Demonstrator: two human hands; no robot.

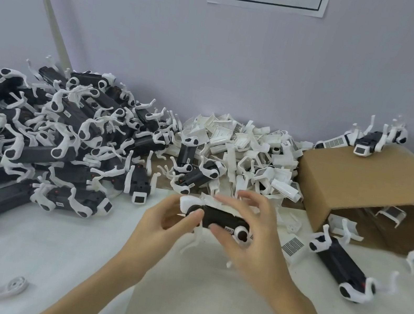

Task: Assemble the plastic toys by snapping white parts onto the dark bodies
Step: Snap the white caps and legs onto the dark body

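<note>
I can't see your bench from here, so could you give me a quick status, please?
Both hands, left and right, grip one dark body. White part sits on its top edge, under right fingers. Nothing in the way.

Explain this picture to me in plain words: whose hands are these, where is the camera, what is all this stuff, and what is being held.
There is no machine here. A person wears a camera on the head, looking down at their own hands. The left hand and right hand together grip one dark toy body with white parts on it. On the white table, a big pile of dark bodies lies at left, a heap of loose white parts behind the hands, and a cardboard box at right. One stray white part lies near the front.
</note>
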